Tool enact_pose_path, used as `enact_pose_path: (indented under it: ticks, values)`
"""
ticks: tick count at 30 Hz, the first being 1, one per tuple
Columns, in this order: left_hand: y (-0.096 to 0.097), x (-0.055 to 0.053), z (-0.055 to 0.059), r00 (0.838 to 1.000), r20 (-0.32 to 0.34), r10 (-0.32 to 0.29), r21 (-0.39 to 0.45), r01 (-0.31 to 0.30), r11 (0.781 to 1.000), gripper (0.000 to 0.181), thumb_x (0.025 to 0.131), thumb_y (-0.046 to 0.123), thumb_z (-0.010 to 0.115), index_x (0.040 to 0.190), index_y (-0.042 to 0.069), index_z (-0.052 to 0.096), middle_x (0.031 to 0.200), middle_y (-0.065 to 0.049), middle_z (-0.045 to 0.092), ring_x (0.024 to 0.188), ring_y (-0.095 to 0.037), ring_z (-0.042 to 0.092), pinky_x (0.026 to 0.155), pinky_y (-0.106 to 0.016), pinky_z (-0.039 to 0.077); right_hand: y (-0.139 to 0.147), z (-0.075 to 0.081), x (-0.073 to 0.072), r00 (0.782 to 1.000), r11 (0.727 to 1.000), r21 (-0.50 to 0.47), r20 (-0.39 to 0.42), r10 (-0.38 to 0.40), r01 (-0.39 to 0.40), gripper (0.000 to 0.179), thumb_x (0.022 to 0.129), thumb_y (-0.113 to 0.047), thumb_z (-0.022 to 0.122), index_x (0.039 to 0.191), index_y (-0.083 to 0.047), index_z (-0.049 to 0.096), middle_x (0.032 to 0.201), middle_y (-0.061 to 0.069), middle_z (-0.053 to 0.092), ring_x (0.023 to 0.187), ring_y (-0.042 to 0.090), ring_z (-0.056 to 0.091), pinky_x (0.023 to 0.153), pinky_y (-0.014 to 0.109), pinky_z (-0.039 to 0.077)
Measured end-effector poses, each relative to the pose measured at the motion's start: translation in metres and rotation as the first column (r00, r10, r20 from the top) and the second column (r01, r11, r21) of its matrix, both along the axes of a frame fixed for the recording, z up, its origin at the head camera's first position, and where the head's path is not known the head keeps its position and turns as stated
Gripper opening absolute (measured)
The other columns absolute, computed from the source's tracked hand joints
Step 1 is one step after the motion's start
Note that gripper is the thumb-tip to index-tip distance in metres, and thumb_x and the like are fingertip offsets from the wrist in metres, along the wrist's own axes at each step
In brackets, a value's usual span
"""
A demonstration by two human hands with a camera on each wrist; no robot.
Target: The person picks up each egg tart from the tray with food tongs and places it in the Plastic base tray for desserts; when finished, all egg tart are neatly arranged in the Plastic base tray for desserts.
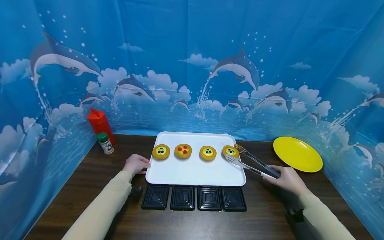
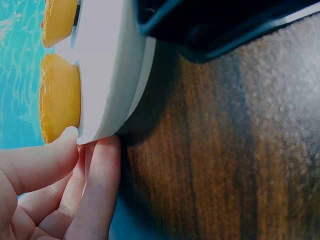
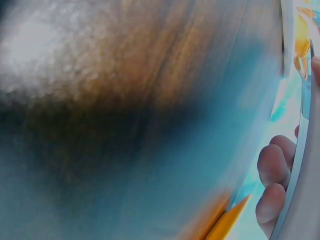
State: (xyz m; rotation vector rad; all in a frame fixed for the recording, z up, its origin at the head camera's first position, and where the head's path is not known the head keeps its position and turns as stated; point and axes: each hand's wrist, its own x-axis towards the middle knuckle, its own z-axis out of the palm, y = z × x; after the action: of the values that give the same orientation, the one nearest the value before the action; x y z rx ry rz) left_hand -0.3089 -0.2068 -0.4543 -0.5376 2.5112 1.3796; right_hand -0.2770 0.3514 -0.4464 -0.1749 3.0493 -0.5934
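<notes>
My left hand [image 1: 136, 164] pinches the left edge of a white tray [image 1: 195, 174], thumb on top and fingers below the rim in the left wrist view. On the tray, several egg tarts stand in a row: a blueberry-topped one [image 1: 161, 151] at the left, a red-topped one [image 1: 183, 151] beside it, another blueberry one [image 1: 208, 153], and a blueberry one [image 1: 230, 151] at the right. My right hand [image 1: 286, 179] grips metal tongs [image 1: 261, 162], whose tips lie on either side of the rightmost tart. In the right wrist view, fingers [image 3: 273, 165] wrap the tongs' arm.
Several black square plastic trays [image 1: 155, 197] line the table in front of the white tray. A yellow plate [image 1: 297, 154] sits at the right, by the blue dolphin curtain [image 1: 186, 66]. At the back left stand a red squeeze bottle [image 1: 101, 125] and a green-capped shaker [image 1: 105, 144].
</notes>
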Motion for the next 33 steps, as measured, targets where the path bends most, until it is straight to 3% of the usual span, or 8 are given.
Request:
enact_pose_path:
  ticks: [20, 28, 33]
  values:
    - [-0.001, 0.004, 0.002, 1.000, 0.005, -0.023, -0.009, 0.023, 1.000, 0.023, 0.089, 0.003, 0.064, 0.108, -0.009, 0.063, 0.104, -0.024, 0.059, 0.074, -0.021, 0.063, 0.065, -0.028, 0.058, 0.006, 0.012, 0.040, 0.995, 0.998, -0.058, -0.097, 0.026, -0.032, 0.074, 0.076, -0.058, 0.070, 0.124, -0.003, 0.061, 0.082, -0.001, 0.065, 0.066, 0.015, 0.046, 0.050, 0.024, 0.037]
    - [0.002, 0.004, 0.003, 1.000, 0.001, -0.025, -0.019, 0.025, 1.000, 0.022, 0.089, 0.003, 0.063, 0.108, -0.009, 0.063, 0.104, -0.024, 0.059, 0.075, -0.022, 0.063, 0.065, -0.027, 0.058, 0.008, 0.019, 0.061, 0.993, 0.997, -0.047, -0.112, 0.049, -0.055, 0.070, 0.075, -0.054, 0.073, 0.122, -0.003, 0.063, 0.094, 0.006, 0.069, 0.068, 0.013, 0.049, 0.053, 0.023, 0.040]
    - [0.003, 0.004, 0.003, 1.000, -0.002, -0.026, -0.023, 0.026, 0.999, 0.022, 0.089, 0.003, 0.063, 0.108, -0.009, 0.063, 0.103, -0.024, 0.060, 0.075, -0.021, 0.063, 0.065, -0.027, 0.058, 0.008, 0.019, 0.074, 0.992, 0.997, -0.055, -0.114, 0.044, -0.050, 0.068, 0.075, -0.053, 0.074, 0.121, -0.006, 0.064, 0.092, 0.003, 0.069, 0.065, 0.009, 0.047, 0.052, 0.022, 0.040]
